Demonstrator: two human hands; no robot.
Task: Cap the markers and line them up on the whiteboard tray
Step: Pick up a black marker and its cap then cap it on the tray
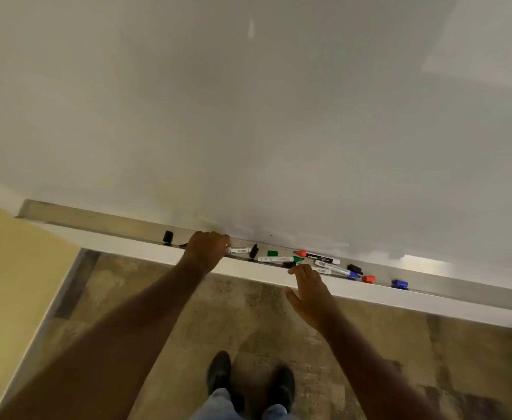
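A metal whiteboard tray [103, 227] runs along the bottom of the whiteboard [248, 116]. My left hand [207, 251] is closed around the end of a white marker [240, 250] that lies in the tray. My right hand [311, 291] hovers open at the tray's front edge, fingertips near a green-tipped marker [279, 259]. To the right lie an orange-tipped black marker [318, 257] and a blue-tipped marker [336, 269]. Loose caps are scattered: black [167, 237], black [254, 251], green [272, 253], black [355, 269], red [368, 279] and blue [399, 284].
A white ledge [370, 295] sits below the tray's front. Patterned floor [188, 313] and my two dark shoes [248, 380] show underneath. A yellow wall [12, 268] stands to the left.
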